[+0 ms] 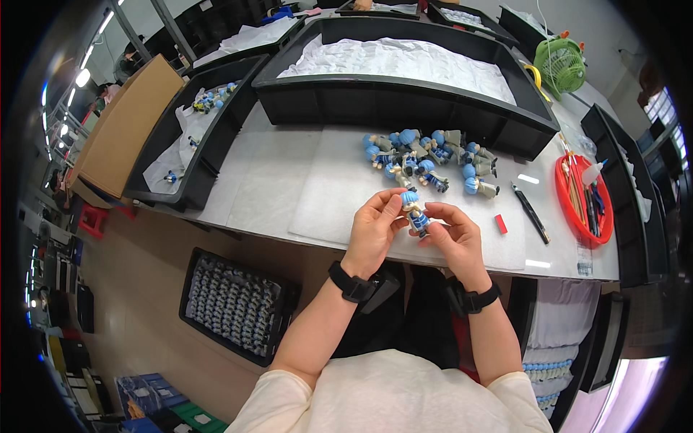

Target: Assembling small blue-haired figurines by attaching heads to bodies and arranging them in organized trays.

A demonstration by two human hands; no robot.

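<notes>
Between my two hands, above the table's front edge, is a small toy figurine point(413, 212) with light blue hair and a blue and white outfit. My left hand point(375, 225) pinches it by the head side, thumb and forefinger closed. Fingers of my right hand point(458, 235) are closed on its lower part. Just beyond lies a loose pile of similar blue-haired figurines point(426, 154), several on their sides, on a white sheet point(325, 189). To the right of my right hand are a small red block point(501, 224) and a black pen-like tool point(530, 211).
A large black tray point(404, 94) lined with white paper stands behind the pile. Left is another black tray point(209, 162) with a few figurines. A red oval basket point(561, 191) holds brushes and a bottle. On the floor sits a crate point(287, 317) of figurines; a green fan point(560, 65) stands far right.
</notes>
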